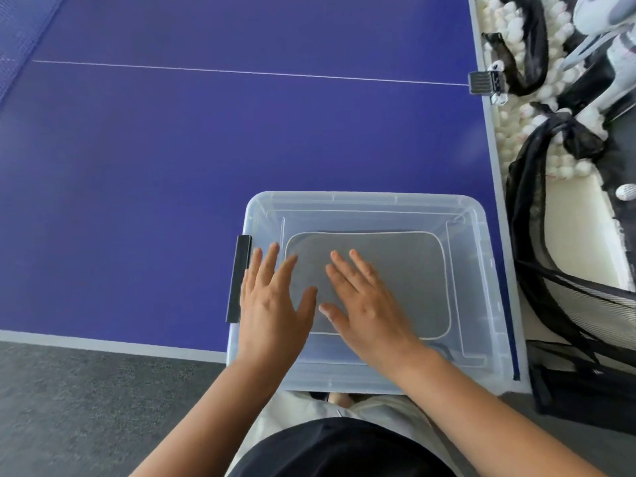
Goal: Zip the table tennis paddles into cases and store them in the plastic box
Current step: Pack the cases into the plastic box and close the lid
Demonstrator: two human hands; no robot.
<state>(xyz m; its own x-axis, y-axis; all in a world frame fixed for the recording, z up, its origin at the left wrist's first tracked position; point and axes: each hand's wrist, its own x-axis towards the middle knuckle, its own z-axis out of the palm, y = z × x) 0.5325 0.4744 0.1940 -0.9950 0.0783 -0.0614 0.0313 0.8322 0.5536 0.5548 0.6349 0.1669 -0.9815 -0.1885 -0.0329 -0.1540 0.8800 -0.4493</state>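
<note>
Grey zipped case [406, 270] flat inside clear plastic box [481, 270], under right hand [364, 304], fingers straight and spread. Left hand [272, 304] alongside, likewise flat, holding nothing, over box's left wall. Blue tabletop [172, 166] beyond both hands.

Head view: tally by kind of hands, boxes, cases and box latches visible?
Hands: 2, left hand and right hand, both flat and open
Clear plastic box: 1
Grey paddle case in the box: 1
Black latch on the box's left side: 1
Total: 5
</note>
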